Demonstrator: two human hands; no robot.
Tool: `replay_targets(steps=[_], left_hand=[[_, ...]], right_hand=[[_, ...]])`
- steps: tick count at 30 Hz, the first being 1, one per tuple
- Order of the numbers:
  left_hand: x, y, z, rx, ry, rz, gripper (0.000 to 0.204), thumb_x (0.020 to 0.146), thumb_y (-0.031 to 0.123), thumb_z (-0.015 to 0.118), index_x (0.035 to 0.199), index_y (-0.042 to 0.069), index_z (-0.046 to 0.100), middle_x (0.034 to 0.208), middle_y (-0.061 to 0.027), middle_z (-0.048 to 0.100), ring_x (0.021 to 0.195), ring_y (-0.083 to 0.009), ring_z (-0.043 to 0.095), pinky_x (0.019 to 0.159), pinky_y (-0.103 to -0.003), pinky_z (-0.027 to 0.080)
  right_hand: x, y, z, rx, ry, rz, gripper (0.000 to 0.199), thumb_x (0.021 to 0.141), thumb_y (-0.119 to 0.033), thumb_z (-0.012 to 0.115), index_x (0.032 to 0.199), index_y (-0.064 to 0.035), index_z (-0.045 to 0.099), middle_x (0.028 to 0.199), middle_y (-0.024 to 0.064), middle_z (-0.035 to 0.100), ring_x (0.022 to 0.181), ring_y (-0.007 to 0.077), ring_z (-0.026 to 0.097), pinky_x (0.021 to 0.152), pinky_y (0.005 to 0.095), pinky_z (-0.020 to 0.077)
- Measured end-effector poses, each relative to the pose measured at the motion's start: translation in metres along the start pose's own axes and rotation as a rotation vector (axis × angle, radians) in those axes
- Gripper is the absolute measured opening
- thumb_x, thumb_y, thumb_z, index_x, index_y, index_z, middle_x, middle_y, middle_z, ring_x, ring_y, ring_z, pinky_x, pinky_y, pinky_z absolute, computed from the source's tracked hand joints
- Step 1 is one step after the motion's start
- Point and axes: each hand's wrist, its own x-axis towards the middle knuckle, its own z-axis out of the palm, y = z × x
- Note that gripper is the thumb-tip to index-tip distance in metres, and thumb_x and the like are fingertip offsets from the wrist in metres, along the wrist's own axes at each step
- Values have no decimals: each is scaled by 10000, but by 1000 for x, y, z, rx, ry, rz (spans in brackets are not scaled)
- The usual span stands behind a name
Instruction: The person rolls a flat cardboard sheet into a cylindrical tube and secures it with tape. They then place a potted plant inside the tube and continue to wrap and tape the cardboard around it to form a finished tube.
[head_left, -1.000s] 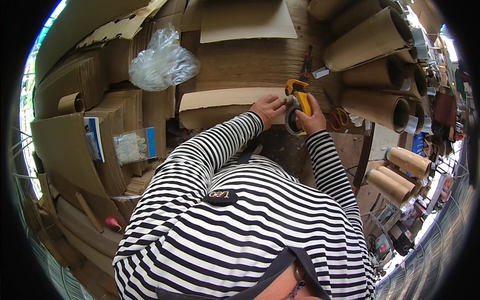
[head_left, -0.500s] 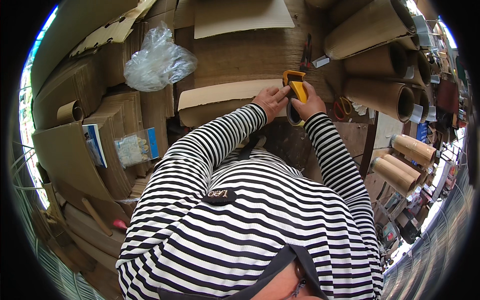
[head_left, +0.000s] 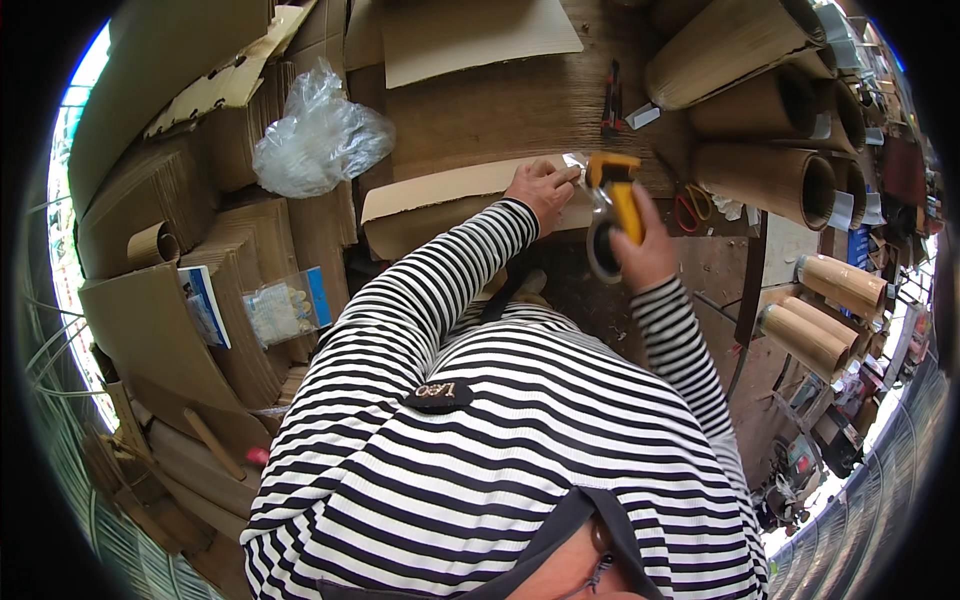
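Yellow tape dispenser (head_left: 627, 208) sits in the right hand (head_left: 650, 250), fingers wrapped round it. To its left, the left hand (head_left: 543, 192), loosely curled, rests on folded cardboard (head_left: 445, 191); flat brown board (head_left: 490, 118) spreads beyond, stiff cardboard tubes (head_left: 752, 178) bounding the right.

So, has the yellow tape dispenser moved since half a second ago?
Yes. Judged against the red-and-black tool on the table, the yellow tape dispenser has shifted right and slightly toward the person's body.
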Motion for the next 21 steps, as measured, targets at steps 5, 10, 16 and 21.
replay_targets(steps=[5,10,16,21], left_hand=[[11,4,1,-23,-14,-30,667,661,185,864,1260,106,580,1399,-32,608,1200,-332,572,1019,-460,463],[22,19,-17,-2,-201,-91,867,680,221,869,1436,123,456,1477,-66,547,1354,-348,465,1088,-529,394],[47,26,2,140,-340,-147,1227,588,464,935,1565,94,291,1634,-106,322,1487,-309,334,1162,-529,329],[67,24,9,192,-478,-217,1259,605,485,925,1595,127,235,1630,-111,305,1492,-304,327,1179,-490,326]], right_hand=[[-39,31,42,-259,-11,120,816,820,-305,752,1551,-254,394,1113,271,658,1010,441,648,919,513,528],[-40,32,38,-188,-34,138,790,837,-317,745,1544,-253,399,1136,258,663,1016,439,647,923,502,532],[-46,36,37,-98,-42,191,750,846,-317,744,1525,-259,433,1212,246,644,1085,408,642,974,475,517],[-74,13,-2,-48,1,189,737,831,-337,743,1513,-258,473,1084,222,663,1023,380,665,942,446,535]])
